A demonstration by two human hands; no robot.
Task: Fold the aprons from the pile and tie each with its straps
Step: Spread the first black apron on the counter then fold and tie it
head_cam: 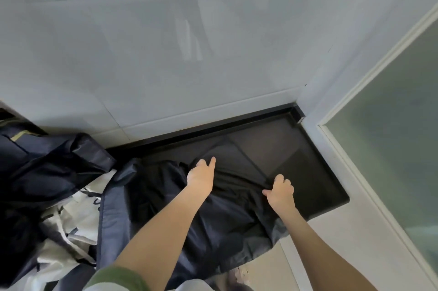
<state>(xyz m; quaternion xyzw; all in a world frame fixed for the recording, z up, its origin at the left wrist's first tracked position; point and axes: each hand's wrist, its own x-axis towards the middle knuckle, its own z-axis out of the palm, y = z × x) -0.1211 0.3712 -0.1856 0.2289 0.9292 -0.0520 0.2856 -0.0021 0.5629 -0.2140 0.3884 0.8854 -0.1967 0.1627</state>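
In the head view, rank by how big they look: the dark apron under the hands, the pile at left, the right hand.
1. dark apron, pile: alike; pile is cut off, so unranked.
2. right hand.

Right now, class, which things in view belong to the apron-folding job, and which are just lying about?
Job: dark apron; left hand resting on it; right hand gripping it; pile of aprons at the left.
Not the job: black worktop; white tiled wall; frosted glass door.
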